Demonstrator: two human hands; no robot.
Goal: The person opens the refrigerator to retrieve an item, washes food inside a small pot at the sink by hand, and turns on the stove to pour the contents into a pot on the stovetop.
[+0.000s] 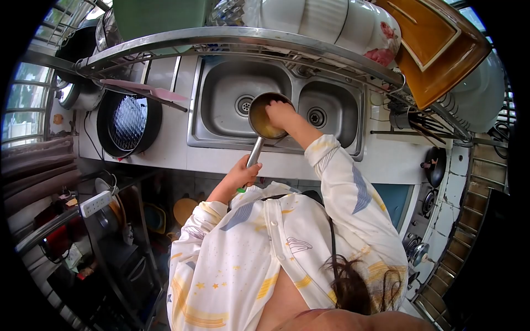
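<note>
We hold one small saucepan (255,113) over the sink (212,141), above the front right part of its larger bowl, close to the wall which divides this bowl from the smaller one. Our left hand (243,172) is in front of the sink, nearer to our body, and it is closed around the handle (255,151), with the fingers wrapped and not spread. Our right hand (280,114) comes from the right side over the sink and goes down inside the saucepan, at its right part. The fingers of this hand are bent downward, but their tips are hidden, so we cannot tell if they pinch something or are pressed together.

The saucepan is round and of metal, with a straight, shiny handle pointing back toward us. Inside it we see a yellowish, cloudy content (we cannot say exactly what it is), and the inner wall looks brownish-grey. Something green (241,190) shows just below our left hand, in front of the sink.

To the left of the sink, a wide black pan (101,126) stands on the white counter (174,157). Above the sink there is a metal rack (232,36) with dishes. To the right of the sink, a small dark pan (435,166) is seen.
</note>
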